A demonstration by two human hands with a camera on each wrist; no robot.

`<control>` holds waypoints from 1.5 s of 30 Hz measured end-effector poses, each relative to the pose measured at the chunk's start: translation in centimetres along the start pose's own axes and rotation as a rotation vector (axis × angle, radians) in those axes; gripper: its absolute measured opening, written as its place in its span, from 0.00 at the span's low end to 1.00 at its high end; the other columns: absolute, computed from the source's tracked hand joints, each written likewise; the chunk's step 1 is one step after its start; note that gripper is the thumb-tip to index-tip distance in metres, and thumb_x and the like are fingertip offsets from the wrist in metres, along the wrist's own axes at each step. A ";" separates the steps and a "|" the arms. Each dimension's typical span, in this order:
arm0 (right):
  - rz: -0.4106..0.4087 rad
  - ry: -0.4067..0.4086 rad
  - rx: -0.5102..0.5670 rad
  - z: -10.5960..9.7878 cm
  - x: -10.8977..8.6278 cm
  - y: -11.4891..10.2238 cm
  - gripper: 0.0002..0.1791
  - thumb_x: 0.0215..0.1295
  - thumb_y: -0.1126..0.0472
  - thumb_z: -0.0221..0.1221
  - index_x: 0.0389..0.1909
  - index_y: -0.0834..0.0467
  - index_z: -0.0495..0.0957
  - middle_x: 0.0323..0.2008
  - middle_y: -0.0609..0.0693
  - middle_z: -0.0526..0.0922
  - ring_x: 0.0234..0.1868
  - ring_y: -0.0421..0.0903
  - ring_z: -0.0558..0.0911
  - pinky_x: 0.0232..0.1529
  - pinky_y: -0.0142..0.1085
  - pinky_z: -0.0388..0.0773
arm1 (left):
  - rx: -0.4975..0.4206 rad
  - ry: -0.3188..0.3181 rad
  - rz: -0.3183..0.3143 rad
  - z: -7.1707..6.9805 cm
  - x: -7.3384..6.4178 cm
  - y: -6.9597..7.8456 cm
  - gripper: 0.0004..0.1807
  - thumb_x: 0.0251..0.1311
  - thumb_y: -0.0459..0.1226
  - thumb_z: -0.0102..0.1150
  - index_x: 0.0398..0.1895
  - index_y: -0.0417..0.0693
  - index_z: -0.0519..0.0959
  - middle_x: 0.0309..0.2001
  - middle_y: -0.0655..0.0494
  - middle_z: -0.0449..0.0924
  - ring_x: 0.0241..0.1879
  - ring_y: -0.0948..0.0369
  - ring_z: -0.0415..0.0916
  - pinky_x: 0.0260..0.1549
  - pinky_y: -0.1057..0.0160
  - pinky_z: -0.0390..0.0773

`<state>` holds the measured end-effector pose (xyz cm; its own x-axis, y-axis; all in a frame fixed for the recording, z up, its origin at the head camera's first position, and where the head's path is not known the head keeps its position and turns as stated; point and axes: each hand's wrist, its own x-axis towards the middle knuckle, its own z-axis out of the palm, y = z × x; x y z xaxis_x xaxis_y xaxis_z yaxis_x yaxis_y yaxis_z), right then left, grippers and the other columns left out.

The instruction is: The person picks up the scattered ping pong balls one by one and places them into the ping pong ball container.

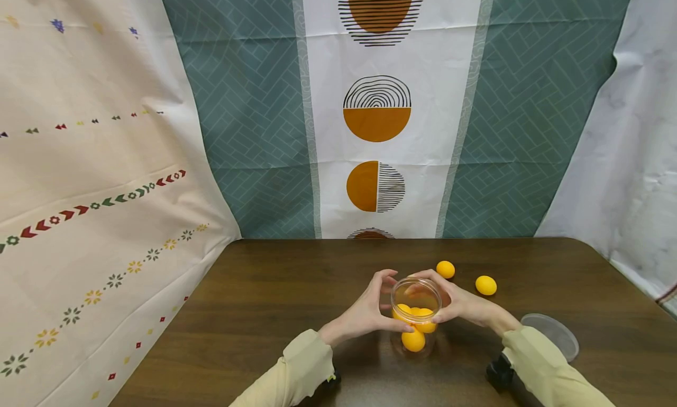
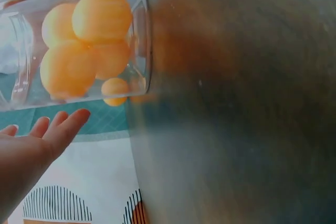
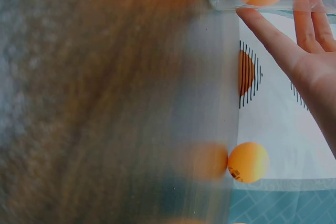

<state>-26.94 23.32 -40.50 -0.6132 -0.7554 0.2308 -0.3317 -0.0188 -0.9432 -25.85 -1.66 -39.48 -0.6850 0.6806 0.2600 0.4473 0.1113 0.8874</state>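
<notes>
A clear plastic jar (image 1: pixel 415 289) without a lid stands on the brown table and holds several orange table tennis balls (image 2: pixel 102 17). My right hand (image 1: pixel 462 301) holds its right side, with the thumb in front and the fingers reaching behind. In the right wrist view, one fingertip meets the jar's lower edge and other fingers show through its wall. Around the left side, my left hand (image 1: pixel 367 310) is spread, its thumb overlapping the jar's front. Its fingers (image 2: pixel 60 135) look extended in the left wrist view, with a small gap between them and the jar wall.
Two loose orange balls lie on the table, one behind the right hand (image 1: pixel 445 269) and one farther right (image 1: pixel 485 285). A translucent round lid (image 1: pixel 552 335) lies beside the right forearm. Patterned cloth (image 1: pixel 375 189) hangs behind the table's far edge.
</notes>
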 end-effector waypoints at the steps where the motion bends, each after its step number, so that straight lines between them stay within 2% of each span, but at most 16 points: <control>1: 0.002 0.000 -0.001 0.0 0.0 0.0 0.38 0.52 0.63 0.59 0.62 0.58 0.50 0.58 0.63 0.62 0.59 0.58 0.61 0.54 0.48 0.61 | -0.011 0.002 0.001 0.1 0.0 0.0 0.45 0.46 0.42 0.69 0.62 0.59 0.49 0.54 0.56 0.57 0.54 0.58 0.61 0.45 0.65 0.70; 7: 0.002 0.000 -0.003 0.0 0.0 0.2 0.38 0.52 0.62 0.59 0.62 0.59 0.50 0.58 0.63 0.61 0.59 0.59 0.61 0.54 0.49 0.61 | -0.043 0.009 0.033 0.2 0.0 -0.2 0.43 0.48 0.41 0.67 0.62 0.61 0.49 0.54 0.52 0.58 0.53 0.57 0.63 0.43 0.64 0.71; 14: -0.013 -0.005 -0.001 0.1 0.0 0.0 0.38 0.53 0.62 0.59 0.62 0.59 0.50 0.58 0.63 0.61 0.59 0.58 0.61 0.54 0.48 0.61 | 0.006 0.006 0.077 0.3 0.2 -0.4 0.42 0.47 0.42 0.68 0.62 0.60 0.51 0.53 0.52 0.61 0.53 0.57 0.65 0.44 0.63 0.70; 22: -0.014 -0.004 0.006 0.1 0.1 0.1 0.38 0.53 0.62 0.59 0.62 0.59 0.50 0.58 0.63 0.61 0.59 0.57 0.61 0.54 0.46 0.61 | 0.064 0.032 0.107 0.5 0.3 -0.2 0.41 0.46 0.42 0.69 0.61 0.51 0.56 0.54 0.56 0.64 0.52 0.59 0.64 0.44 0.63 0.70; 30: -0.026 -0.009 0.015 0.1 0.0 -0.1 0.38 0.53 0.63 0.59 0.63 0.60 0.50 0.58 0.64 0.61 0.60 0.59 0.60 0.54 0.48 0.62 | 0.068 0.031 0.113 0.6 0.1 0.0 0.39 0.47 0.42 0.68 0.61 0.54 0.57 0.56 0.60 0.61 0.54 0.59 0.62 0.45 0.62 0.69; 37: -0.010 -0.006 0.023 0.0 0.0 0.1 0.38 0.55 0.63 0.59 0.63 0.59 0.50 0.59 0.63 0.60 0.60 0.58 0.59 0.54 0.47 0.62 | 0.095 0.031 0.115 0.6 0.1 0.1 0.39 0.48 0.42 0.67 0.61 0.55 0.57 0.57 0.57 0.61 0.55 0.58 0.62 0.45 0.62 0.69; 45: -0.035 -0.030 0.009 -0.2 -0.2 0.0 0.38 0.55 0.63 0.58 0.64 0.59 0.49 0.59 0.64 0.59 0.61 0.58 0.59 0.54 0.47 0.62 | 0.107 0.023 0.129 0.5 0.4 -0.1 0.38 0.47 0.41 0.68 0.60 0.54 0.58 0.56 0.56 0.61 0.53 0.58 0.63 0.43 0.63 0.70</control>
<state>-26.95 23.60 -40.53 -0.5795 -0.7736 0.2564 -0.3457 -0.0516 -0.9369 -25.83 -1.02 -39.64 -0.6301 0.6776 0.3793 0.5903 0.1007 0.8009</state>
